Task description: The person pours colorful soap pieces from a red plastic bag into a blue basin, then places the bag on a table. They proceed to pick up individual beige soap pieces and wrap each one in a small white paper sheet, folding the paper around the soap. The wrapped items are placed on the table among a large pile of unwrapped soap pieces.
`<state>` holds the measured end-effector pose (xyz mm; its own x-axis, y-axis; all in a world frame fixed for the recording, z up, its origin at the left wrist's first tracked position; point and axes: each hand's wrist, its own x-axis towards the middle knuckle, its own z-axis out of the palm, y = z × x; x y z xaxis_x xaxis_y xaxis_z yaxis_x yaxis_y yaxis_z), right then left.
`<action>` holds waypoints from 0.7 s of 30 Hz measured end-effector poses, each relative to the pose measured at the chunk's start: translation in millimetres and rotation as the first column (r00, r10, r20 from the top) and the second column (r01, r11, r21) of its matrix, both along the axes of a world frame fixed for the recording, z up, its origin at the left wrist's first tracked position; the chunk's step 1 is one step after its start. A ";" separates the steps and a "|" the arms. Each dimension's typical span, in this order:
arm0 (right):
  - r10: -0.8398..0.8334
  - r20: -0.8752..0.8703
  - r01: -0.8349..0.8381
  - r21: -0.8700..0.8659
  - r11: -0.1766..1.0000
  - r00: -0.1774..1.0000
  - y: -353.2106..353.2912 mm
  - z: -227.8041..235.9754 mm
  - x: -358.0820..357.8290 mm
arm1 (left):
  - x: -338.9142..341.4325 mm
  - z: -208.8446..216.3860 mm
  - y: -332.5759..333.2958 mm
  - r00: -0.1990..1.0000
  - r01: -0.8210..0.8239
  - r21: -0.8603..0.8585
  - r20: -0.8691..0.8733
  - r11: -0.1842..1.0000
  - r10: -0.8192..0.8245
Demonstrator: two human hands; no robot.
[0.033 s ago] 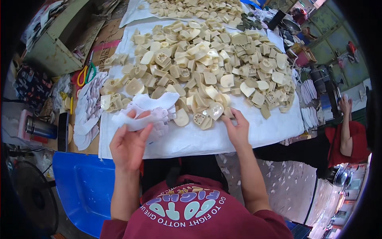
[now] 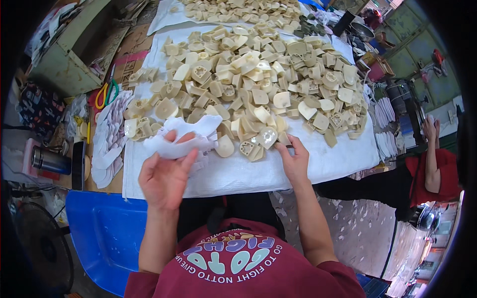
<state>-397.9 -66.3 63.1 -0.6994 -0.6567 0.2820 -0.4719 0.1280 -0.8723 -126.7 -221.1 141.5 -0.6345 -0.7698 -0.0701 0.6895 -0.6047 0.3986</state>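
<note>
In my left hand point(image 2: 166, 179), a curved white cut-out piece point(image 2: 171, 148) of thin sheet material is pinched between fingers and thumb. Behind it, a stack of similar white pieces point(image 2: 201, 126) lies at the front of the pile. My right hand point(image 2: 296, 161) is at the pile's front edge, thumb and fingers closed on a small beige plastic heel block point(image 2: 282, 139); the fingers partly hide it. Just left of that hand are a shiny beige block point(image 2: 267, 137) and one with a hollow, ribbed end point(image 2: 247, 147).
A large heap of beige blocks point(image 2: 258, 69) covers the white sheet point(image 2: 238, 179). On the left lie white cut-outs point(image 2: 107, 144), scissors point(image 2: 103, 94) and a metal flask point(image 2: 49, 160). A blue plastic chair point(image 2: 107, 233) stands below. Another person point(image 2: 431, 169) works at far right.
My left hand has risen slightly, and the white piece in it has tilted a little. The right hand stays nearly in place at the heel block.
</note>
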 end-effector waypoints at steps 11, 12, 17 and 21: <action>0.314 0.736 0.144 -0.485 0.862 0.600 26.6 20.7 -33.3 | -192.5 -48.1 54.2 0.941 0.285 -0.188 0.242 0.940 -0.237; 0.276 0.714 0.156 -0.475 0.866 0.643 30.4 26.7 -35.0 | -192.2 -47.4 55.7 0.942 0.278 -0.215 0.251 0.936 -0.222; 0.039 0.141 0.001 -0.273 0.962 0.989 -1.1 66.4 40.8 | -188.4 -20.1 55.7 0.979 0.048 -0.342 0.203 0.939 0.024; 0.403 0.021 -0.379 -0.293 0.878 0.915 -21.4 102.5 85.5 | -143.3 9.3 21.6 0.996 -0.053 -0.133 0.067 0.990 0.063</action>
